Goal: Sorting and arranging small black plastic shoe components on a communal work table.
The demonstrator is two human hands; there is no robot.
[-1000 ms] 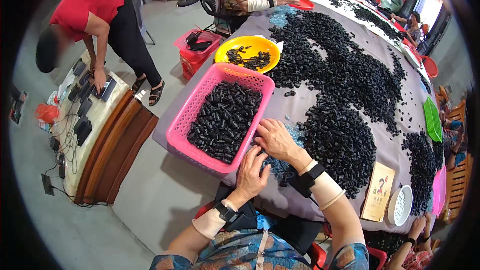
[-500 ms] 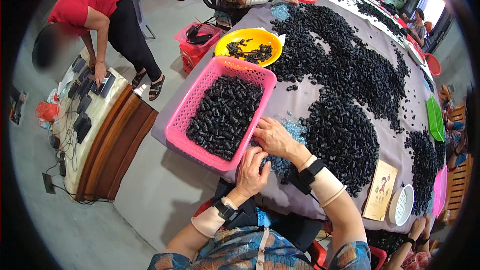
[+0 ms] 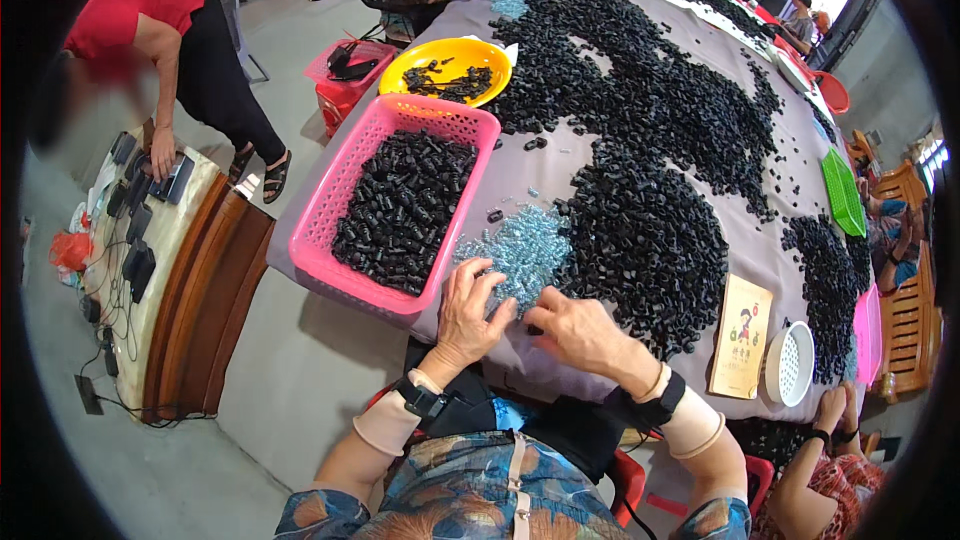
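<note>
A heap of small clear-blue plastic pieces (image 3: 525, 250) lies on the grey cloth, right of the pink basket. My left hand (image 3: 465, 318) rests at its near left edge, fingers curved and apart, with nothing visible in them. On the heap's near right edge my right hand (image 3: 590, 340) has its fingertips drawn together; whatever they hold, if anything, is hidden. The pink basket (image 3: 312, 232) is well filled with small black plastic parts (image 3: 405, 210). To the right of the blue pieces spreads a large pile of similar black parts (image 3: 650, 250).
Beyond the basket stands a yellow plate (image 3: 400, 68) with dark parts. A booklet (image 3: 741, 335), a white strainer (image 3: 790, 365) and a green basket (image 3: 845, 192) lie to the right. At left, a person in red (image 3: 150, 10) bends over a side counter (image 3: 185, 240); others sit around the table.
Both hands have moved from beside the pink basket to the near edge of the blue heap, which now shows more fully. The hands are farther apart. The view has shifted right.
</note>
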